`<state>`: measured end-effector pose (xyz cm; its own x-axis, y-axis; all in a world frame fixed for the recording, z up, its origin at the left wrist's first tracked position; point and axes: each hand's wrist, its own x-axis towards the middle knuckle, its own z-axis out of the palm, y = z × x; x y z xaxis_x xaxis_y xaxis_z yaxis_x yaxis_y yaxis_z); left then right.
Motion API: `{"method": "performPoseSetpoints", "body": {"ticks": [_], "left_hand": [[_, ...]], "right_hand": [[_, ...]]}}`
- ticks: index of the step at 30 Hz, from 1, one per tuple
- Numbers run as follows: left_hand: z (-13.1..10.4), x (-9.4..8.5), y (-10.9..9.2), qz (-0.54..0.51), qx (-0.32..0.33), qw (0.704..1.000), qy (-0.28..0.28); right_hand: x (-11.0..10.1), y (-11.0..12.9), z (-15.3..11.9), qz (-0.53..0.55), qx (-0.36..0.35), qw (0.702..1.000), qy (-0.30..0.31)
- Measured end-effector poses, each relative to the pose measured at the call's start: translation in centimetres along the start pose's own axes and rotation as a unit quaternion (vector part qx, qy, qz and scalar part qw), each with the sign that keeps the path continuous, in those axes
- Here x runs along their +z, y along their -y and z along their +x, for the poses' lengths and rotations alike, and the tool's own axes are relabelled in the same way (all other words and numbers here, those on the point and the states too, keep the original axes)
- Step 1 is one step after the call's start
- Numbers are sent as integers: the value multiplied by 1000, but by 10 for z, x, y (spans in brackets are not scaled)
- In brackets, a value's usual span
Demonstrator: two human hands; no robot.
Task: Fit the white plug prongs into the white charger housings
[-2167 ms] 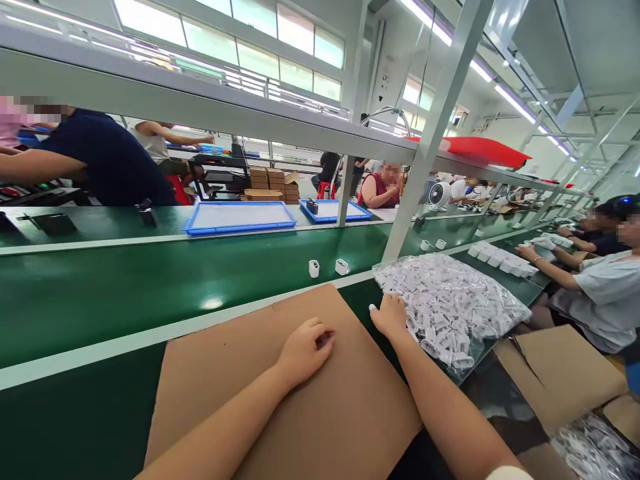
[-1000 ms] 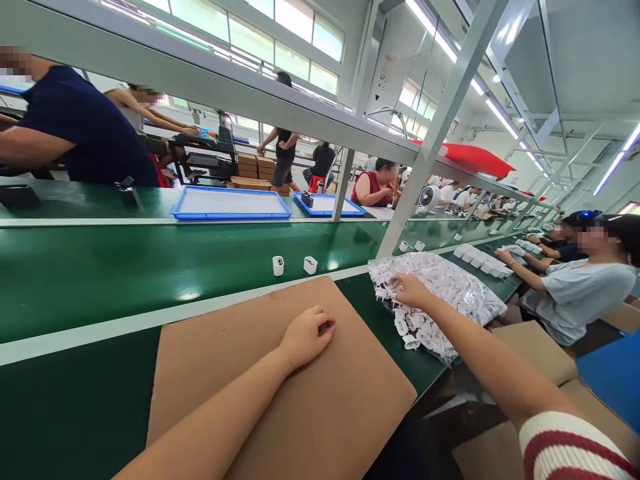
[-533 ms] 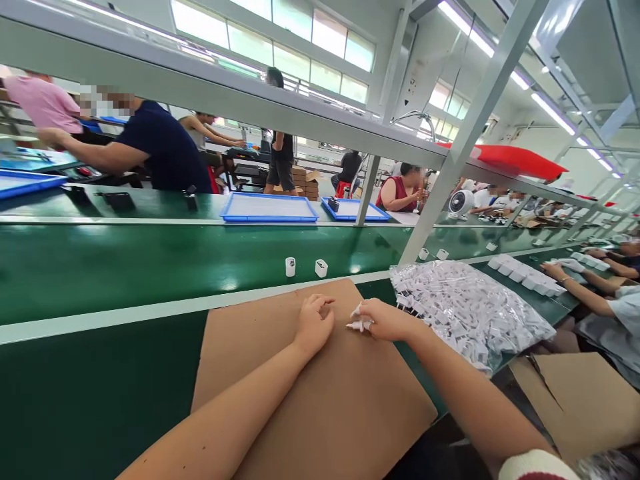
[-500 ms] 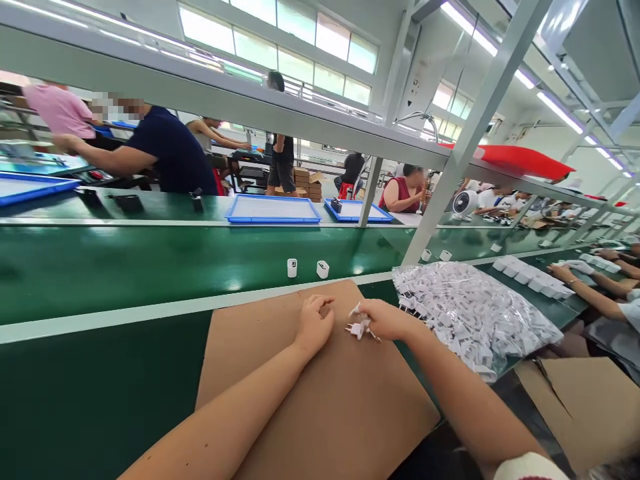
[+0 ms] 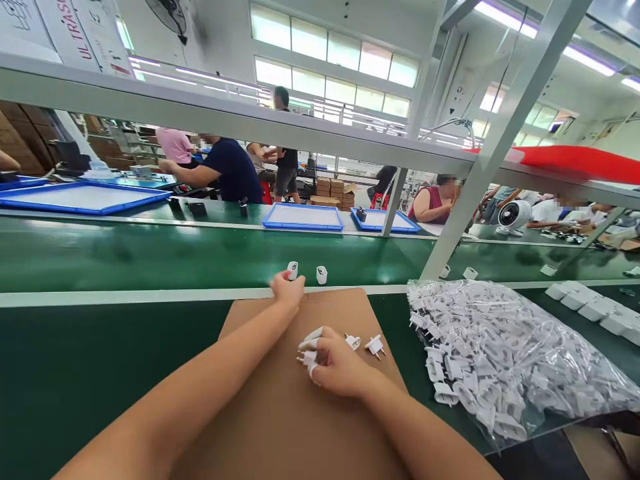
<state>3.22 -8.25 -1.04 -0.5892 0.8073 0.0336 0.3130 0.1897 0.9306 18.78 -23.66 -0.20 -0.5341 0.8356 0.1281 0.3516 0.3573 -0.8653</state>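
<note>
My left hand (image 5: 287, 289) is at the edge of the green belt, its fingertips closed around the lower part of a small white charger body (image 5: 293, 269). A second white charger body (image 5: 321, 275) stands just to its right on the belt. Over the brown cardboard sheet (image 5: 270, 413), my right hand (image 5: 333, 360) pinches a white two-pin plug piece (image 5: 309, 359), pins pointing left. White coverings show on some of its fingers. Beyond that hand, a white plug piece (image 5: 353, 342) and another plug piece (image 5: 375, 345) with its pins showing lie on the cardboard.
A clear plastic bag (image 5: 500, 347) full of white plug pieces lies to the right. Past it is a row of white blocks (image 5: 595, 308). A slanted metal post (image 5: 480, 180) rises behind the bag. Blue-rimmed trays (image 5: 303, 217) and several people are across the belt (image 5: 150, 260).
My left hand has moved forward from the cardboard to a charger body on the belt. My right hand has shifted left; two plug pieces now lie on the cardboard. The view has turned left.
</note>
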Motion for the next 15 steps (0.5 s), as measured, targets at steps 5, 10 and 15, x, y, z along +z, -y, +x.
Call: {"method": "performPoseSetpoints", "body": {"ticks": [5, 10, 15], "left_hand": [[46, -15, -9, 109, 38, 993, -4], [65, -32, -1, 167, 85, 979, 82], [35, -64, 3, 168, 174, 958, 156]], "right_hand": [[6, -16, 5, -4, 5, 1000, -2], [-3, -22, 8, 118, 44, 991, -35], [-11, -11, 12, 281, 83, 954, -58]]}}
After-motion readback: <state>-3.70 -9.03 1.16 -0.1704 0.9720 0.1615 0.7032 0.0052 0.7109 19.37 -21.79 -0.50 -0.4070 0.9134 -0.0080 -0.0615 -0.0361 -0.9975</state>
